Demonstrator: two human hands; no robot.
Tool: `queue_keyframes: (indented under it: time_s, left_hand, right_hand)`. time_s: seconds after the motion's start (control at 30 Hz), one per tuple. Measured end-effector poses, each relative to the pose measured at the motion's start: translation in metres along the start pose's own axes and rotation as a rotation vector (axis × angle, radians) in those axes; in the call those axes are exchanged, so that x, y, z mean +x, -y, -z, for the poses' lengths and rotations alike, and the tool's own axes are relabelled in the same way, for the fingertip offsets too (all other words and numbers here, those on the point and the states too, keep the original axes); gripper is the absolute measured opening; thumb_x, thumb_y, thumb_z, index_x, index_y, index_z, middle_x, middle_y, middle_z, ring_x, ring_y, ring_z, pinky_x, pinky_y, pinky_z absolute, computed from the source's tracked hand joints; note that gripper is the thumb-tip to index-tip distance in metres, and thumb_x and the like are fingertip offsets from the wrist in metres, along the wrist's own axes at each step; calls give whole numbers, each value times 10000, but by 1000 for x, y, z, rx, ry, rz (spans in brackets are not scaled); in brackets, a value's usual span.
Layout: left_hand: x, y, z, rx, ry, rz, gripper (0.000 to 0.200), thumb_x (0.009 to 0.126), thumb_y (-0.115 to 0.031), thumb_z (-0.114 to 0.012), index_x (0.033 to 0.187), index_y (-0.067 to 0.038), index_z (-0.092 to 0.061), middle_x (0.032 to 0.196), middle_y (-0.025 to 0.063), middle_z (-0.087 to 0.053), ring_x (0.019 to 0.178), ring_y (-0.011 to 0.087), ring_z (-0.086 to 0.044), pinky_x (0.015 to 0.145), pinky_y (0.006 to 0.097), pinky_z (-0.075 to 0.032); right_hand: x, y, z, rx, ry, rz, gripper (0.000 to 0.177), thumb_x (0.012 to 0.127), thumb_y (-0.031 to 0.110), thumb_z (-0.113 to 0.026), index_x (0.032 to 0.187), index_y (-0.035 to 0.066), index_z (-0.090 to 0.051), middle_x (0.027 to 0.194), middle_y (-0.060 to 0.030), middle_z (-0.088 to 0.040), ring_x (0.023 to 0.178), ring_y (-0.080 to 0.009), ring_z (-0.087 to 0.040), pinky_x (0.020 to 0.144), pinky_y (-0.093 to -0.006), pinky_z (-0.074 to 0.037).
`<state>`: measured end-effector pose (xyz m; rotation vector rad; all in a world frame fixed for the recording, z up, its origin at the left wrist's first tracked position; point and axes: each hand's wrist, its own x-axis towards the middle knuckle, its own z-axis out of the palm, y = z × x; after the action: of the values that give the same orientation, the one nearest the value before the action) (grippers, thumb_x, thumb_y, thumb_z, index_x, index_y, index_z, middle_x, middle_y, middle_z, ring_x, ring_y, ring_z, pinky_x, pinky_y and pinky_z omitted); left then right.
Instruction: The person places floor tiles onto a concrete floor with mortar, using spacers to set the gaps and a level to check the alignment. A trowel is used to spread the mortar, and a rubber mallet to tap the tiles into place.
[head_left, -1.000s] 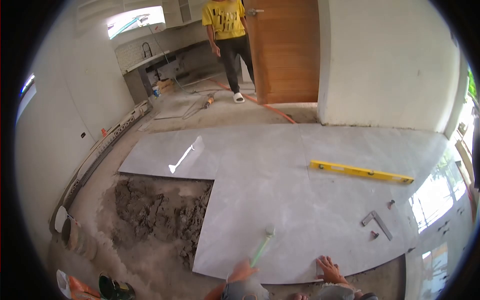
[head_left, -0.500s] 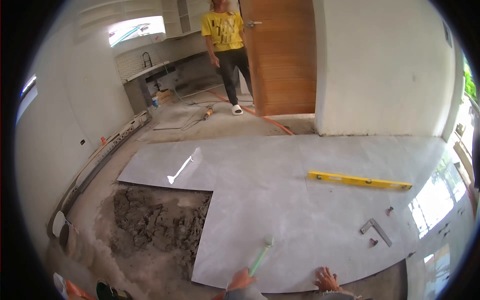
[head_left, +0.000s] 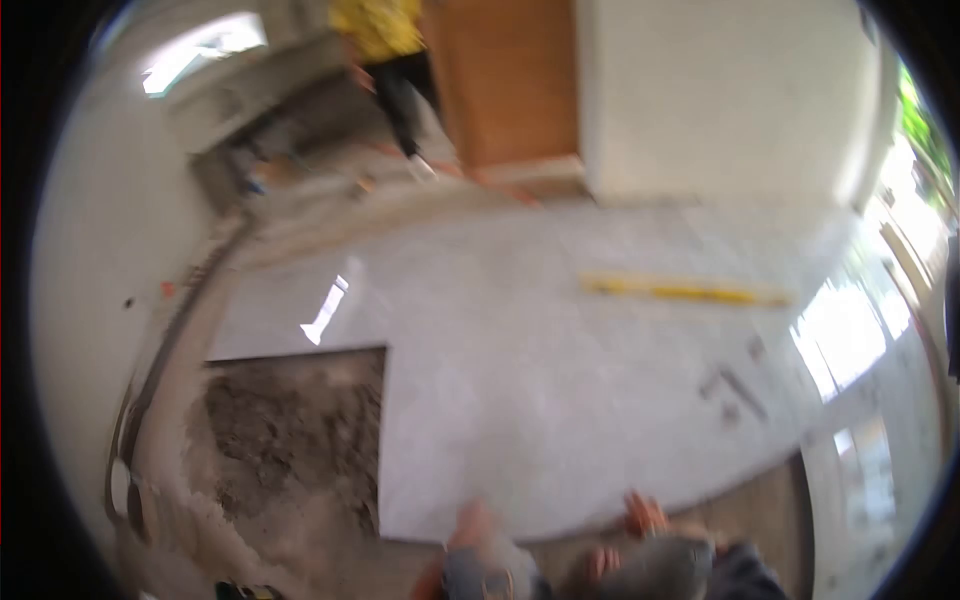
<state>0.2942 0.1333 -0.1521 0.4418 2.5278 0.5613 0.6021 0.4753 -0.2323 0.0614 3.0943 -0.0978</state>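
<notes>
Grey floor tiles [head_left: 480, 400] cover the middle of the floor. My left hand [head_left: 475, 522] is at their near edge, smeared by motion; its fingers and anything in them cannot be made out. To its right, my right hand [head_left: 646, 512] rests on the near edge of the tiles, fingers apart and holding nothing. Rough wet mortar [head_left: 290, 430] lies in the uncovered patch on the left. A yellow spirit level [head_left: 690, 291] lies on the tiles, with a blurred metal square [head_left: 738, 392] nearer on the right.
A person in a yellow top [head_left: 385, 40] stands at the back beside a wooden door [head_left: 510, 85]. A white wall [head_left: 720, 100] is at the back right. Bare foot or knee parts show between my hands at the bottom. Light glares on the right-hand tiles.
The view has tilted downward and blurred, so the room sits higher in the frame. The green-handled mallet seen at my left hand no longer shows clearly.
</notes>
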Motion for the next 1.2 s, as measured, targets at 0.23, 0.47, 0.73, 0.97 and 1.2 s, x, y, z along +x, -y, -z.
queue_keyframes:
  time_s: [0.23,0.47,0.73,0.97,1.2]
  left_hand:
    - [-14,-37,21,-39,4,-50,519,723,-378,-781,976,-15,-508,839,219,-645,841,438,-630,692,497,-496]
    - [-34,-49,47,-151,-31,-18,416,859,-359,-662,961,-5,-471,739,235,-625,756,453,-624,650,507,-479]
    - [-42,-62,133,-341,-479,-34,387,914,-367,-593,934,0,-473,658,198,-585,618,404,-593,565,456,-457]
    - [24,-14,96,-596,-603,90,404,963,-407,-507,932,-5,-491,667,198,-577,602,413,-565,572,458,-449]
    - [72,-14,122,-274,-527,241,423,981,-406,-470,903,8,-520,694,250,-600,666,454,-601,583,530,-442]
  right_hand:
    - [71,4,126,230,69,-69,246,878,319,-606,1081,182,-625,1133,-30,-485,1255,-240,-395,886,-454,-435]
    - [130,-24,175,225,476,-10,1027,696,366,-807,1492,112,-209,1583,-144,-86,1463,-331,-85,1076,-632,-261]
    - [278,-12,134,149,498,98,1306,560,522,-860,1527,128,-76,1586,-179,39,1465,-362,-11,1081,-644,-232]
    - [342,19,148,302,408,-163,1312,558,576,-834,1534,175,-54,1598,-127,17,1473,-315,-31,1021,-738,-190]
    - [340,14,127,381,319,-142,1327,523,527,-870,1531,184,-78,1598,-126,24,1470,-323,-11,969,-808,-143]
